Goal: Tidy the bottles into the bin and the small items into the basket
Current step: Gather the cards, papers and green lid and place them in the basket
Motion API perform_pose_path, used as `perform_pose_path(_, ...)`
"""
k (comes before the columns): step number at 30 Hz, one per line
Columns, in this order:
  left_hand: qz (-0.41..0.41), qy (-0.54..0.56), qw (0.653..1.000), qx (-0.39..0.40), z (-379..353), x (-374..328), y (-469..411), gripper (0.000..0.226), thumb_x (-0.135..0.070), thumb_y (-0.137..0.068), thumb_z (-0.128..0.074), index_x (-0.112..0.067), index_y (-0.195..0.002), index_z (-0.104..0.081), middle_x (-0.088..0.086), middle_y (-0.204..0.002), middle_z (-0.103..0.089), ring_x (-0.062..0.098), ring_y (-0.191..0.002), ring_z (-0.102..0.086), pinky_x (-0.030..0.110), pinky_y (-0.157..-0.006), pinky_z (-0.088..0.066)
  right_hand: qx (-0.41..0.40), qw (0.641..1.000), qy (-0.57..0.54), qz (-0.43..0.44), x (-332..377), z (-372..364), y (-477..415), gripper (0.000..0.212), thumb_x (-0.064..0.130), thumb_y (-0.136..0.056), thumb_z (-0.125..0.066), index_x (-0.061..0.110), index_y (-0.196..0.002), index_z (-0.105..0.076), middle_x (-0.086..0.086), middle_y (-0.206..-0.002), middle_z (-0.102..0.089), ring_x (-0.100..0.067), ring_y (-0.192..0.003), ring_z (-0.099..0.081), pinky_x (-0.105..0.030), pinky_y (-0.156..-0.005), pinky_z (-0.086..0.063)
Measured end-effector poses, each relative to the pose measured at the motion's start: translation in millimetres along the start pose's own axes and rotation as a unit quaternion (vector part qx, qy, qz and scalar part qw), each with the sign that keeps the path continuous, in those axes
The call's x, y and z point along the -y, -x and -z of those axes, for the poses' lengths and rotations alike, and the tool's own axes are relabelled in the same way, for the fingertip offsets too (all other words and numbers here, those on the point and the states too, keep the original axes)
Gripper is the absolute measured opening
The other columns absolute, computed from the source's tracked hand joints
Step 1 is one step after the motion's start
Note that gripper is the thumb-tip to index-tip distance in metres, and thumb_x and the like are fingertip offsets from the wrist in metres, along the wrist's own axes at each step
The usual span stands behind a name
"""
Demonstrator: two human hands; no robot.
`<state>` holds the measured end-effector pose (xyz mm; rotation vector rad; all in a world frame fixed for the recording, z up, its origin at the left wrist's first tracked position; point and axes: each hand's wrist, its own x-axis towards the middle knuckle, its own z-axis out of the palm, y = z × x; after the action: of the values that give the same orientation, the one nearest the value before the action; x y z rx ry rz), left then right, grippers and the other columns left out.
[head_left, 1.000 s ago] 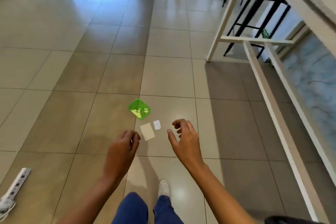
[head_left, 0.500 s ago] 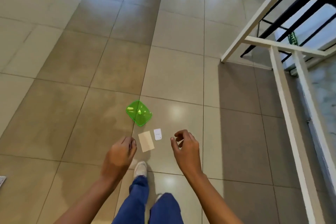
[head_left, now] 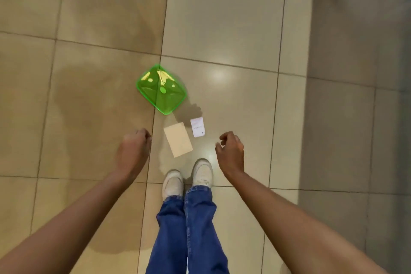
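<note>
**Small items on the floor, both hands empty**

The left hand (head_left: 134,148) is held loosely curled, nothing gripped. Far of it, a translucent green lid (head_left: 161,89) lies flat across a tile seam. A beige card (head_left: 178,139) and a small white card (head_left: 198,127) (faint print, unreadable) lie just beside each other, near the white shoes (head_left: 188,177). The right hand (head_left: 230,151) is seen half-open, fingers bent, holding nothing.
</note>
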<state>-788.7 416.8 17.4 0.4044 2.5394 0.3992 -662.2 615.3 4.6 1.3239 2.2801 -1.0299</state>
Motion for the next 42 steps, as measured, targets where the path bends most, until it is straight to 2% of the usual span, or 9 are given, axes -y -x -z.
perform_pose_path(4,-0.004,0.004,0.999,0.038,-75.1,28.8,-61.6,0.014,-0.012,-0.087,-0.060,0.000,-0.094,-0.063,0.021,-0.093,-0.062,0.039,-0.084,-0.059,0.045,-0.071,-0.050,0.040,0.998,0.058,-0.002,-33.7,-72.3,-73.5,0.026,0.009,-0.088,-0.060,0.004,-0.112,-0.051,-0.014,-0.115,-0.055,-0.029,-0.107,-0.052,-0.036,-0.087,-0.044)
perform_pose_path(8,-0.018,-0.028,0.997,0.068,-151.6,54.8,-112.9,0.024,-0.012,-0.086,-0.062,-0.003,-0.109,-0.058,0.018,-0.112,-0.057,0.039,-0.097,-0.056,0.045,-0.077,-0.048,0.048,0.992,0.113,-0.007,-61.7,-143.7,-136.1,0.036,0.014,-0.090,-0.061,0.002,-0.121,-0.046,-0.015,-0.124,-0.050,-0.031,-0.116,-0.049,-0.035,-0.090,-0.043)
perform_pose_path(14,-0.020,-0.045,0.999,0.006,-237.3,69.1,-170.3,0.052,-0.013,-0.086,-0.061,-0.004,-0.132,-0.038,0.023,-0.123,-0.048,0.041,-0.109,-0.047,0.050,-0.084,-0.045,-0.010,0.989,0.145,-0.032,-83.1,-223.6,-191.6,0.065,0.034,-0.083,-0.071,0.002,-0.129,-0.038,-0.014,-0.129,-0.043,-0.028,-0.117,-0.044,-0.030,-0.094,-0.040)
perform_pose_path(19,-0.059,-0.166,0.984,-0.036,-267.4,76.6,-202.6,0.041,-0.010,-0.083,-0.056,-0.002,-0.122,-0.047,0.025,-0.116,-0.052,0.039,-0.107,-0.048,0.046,-0.091,-0.034,-0.038,0.988,0.143,-0.037,-94.4,-252.2,-205.6,0.071,0.033,-0.078,-0.075,0.000,-0.128,-0.037,-0.014,-0.126,-0.048,-0.028,-0.116,-0.044,-0.032,-0.090,-0.043)
perform_pose_path(24,-0.050,-0.224,0.972,-0.058,-263.8,86.5,-210.3,0.021,0.002,-0.086,-0.042,0.006,-0.102,-0.054,0.032,-0.103,-0.059,0.043,-0.100,-0.052,0.047,-0.100,-0.029,-0.020,0.997,0.075,-0.029,-97.9,-247.5,-207.0,0.050,0.018,-0.082,-0.073,0.003,-0.119,-0.043,-0.015,-0.115,-0.061,-0.033,-0.110,-0.055,-0.039,-0.077,-0.048)
perform_pose_path(27,-0.067,-0.233,0.969,-0.048,-249.9,83.2,-196.7,0.021,0.001,-0.086,-0.042,0.006,-0.104,-0.054,0.030,-0.105,-0.055,0.042,-0.101,-0.051,0.047,-0.100,-0.027,-0.018,0.998,0.042,-0.040,-99.8,-229.7,-196.3,0.037,0.012,-0.084,-0.069,0.003,-0.114,-0.048,-0.016,-0.108,-0.064,-0.033,-0.097,-0.061,-0.034,-0.067,-0.042)
perform_pose_path(33,-0.066,-0.208,0.975,-0.046,-201.1,58.0,-148.4,0.018,-0.006,-0.090,-0.043,-0.002,-0.104,-0.054,0.023,-0.100,-0.059,0.036,-0.093,-0.055,0.045,-0.096,-0.027,0.007,1.000,-0.008,-0.018,-96.2,-171.8,-143.6,0.016,0.014,-0.088,-0.064,0.002,-0.096,-0.056,-0.019,-0.097,-0.065,-0.033,-0.086,-0.060,-0.030,-0.064,-0.035)
perform_pose_path(38,-0.039,-0.128,0.991,-0.021,-128.1,21.6,-95.8,0.013,-0.014,-0.091,-0.053,-0.007,-0.100,-0.060,0.016,-0.096,-0.065,0.031,-0.092,-0.060,0.044,-0.097,-0.023,-0.012,0.999,-0.014,0.030,-72.3,-99.7,-97.2,0.011,0.016,-0.092,-0.060,0.005,-0.092,-0.059,-0.011,-0.091,-0.065,-0.024,-0.079,-0.056,-0.027,-0.063,-0.033)
perform_pose_path(42,-0.024,-0.002,1.000,-0.014,-56.8,-10.7,-50.5,0.013,-0.010,-0.089,-0.058,-0.011,-0.099,-0.065,0.010,-0.099,-0.070,0.027,-0.095,-0.063,0.034,-0.078,-0.017,-0.037,0.997,-0.002,0.063,-40.2,-36.6,-62.4,0.012,0.018,-0.093,-0.058,0.006,-0.089,-0.060,-0.004,-0.083,-0.060,-0.016,-0.072,-0.047,-0.024,-0.061,-0.028)
